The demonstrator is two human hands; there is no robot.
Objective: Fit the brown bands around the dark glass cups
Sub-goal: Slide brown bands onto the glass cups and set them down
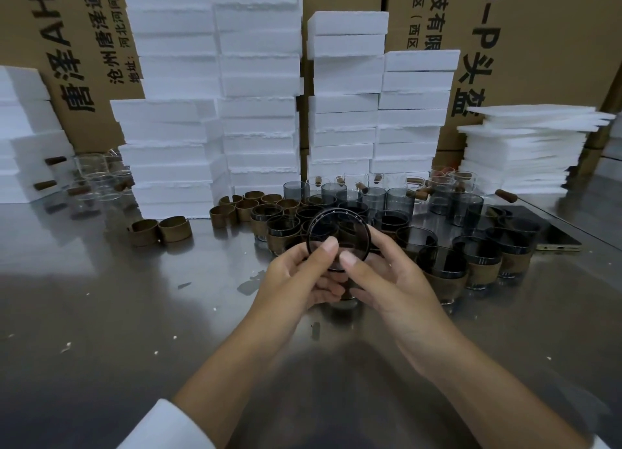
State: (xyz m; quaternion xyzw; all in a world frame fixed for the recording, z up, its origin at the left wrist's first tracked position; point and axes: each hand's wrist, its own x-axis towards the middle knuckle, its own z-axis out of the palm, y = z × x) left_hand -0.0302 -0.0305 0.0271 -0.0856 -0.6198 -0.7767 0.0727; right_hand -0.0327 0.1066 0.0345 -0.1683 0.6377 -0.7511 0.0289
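Both hands meet at the middle of the view, wrapped around 1 dark glass cup (338,243) held above the steel table (101,297); the left hand (296,280) grips it from 9 o'clock with the thumb laid across the near rim, and the right hand (390,280) grips it from 3 o'clock with its thumb beside the other; the cup tilts its open mouth toward the camera; the fingers curl under its lower part, so whether a band sits there cannot be told.

At 1 o'clock from the hands, a cluster of banded cups (441,270) stands on the table, each with a brown wrap around its lower half; more banded ones crowd at 12 o'clock just behind the held cup; beyond them, a row of bare dark cups (373,196) stands near the foam.

Loose brown bands (160,230) lie at 10 o'clock, 2 of them side by side, with a further group (235,208) nearer 11 o'clock.

Stacks of white foam blocks (215,112) rise along the back from 10 to 2 o'clock; cardboard boxes (538,45) with printed characters stand behind them; clear glass cups (97,179) sit at far 9 o'clock; a phone (552,233) lies flat at 2 o'clock; a white sleeve (165,425) shows at 7 o'clock.
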